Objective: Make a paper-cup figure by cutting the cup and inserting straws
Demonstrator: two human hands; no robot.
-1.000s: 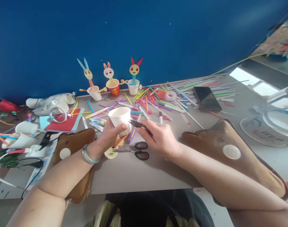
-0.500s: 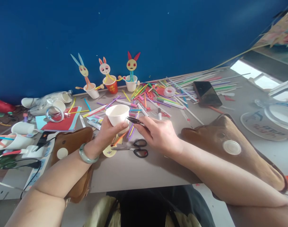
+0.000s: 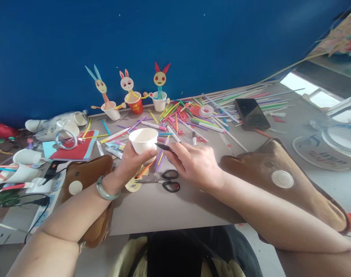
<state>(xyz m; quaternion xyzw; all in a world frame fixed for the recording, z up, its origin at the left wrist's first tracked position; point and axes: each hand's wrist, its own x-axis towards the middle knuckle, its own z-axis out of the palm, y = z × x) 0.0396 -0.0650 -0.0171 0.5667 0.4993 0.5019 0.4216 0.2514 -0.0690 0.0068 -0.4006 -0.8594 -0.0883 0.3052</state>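
A white paper cup is held by my left hand, its fingers wrapped around the lower part and its mouth facing up. My right hand grips a slim black pointed tool. The tool's tip meets or nearly meets the right side of the cup wall; contact is hard to tell. Below the hands, black-handled scissors lie on the table, their blades by a pale yellow paper disc with a face drawn on it. An orange piece shows partly under the cup.
Behind stand three rabbit figures in cups, the middle cup red. Scattered coloured sticks and markers lie before them, with a tape roll and a phone. Brown pouches flank my arms. A power strip sits left.
The black tool's two prongs looked slightly apart before and look closer together now. Both hands and the cup keep nearly the same place.
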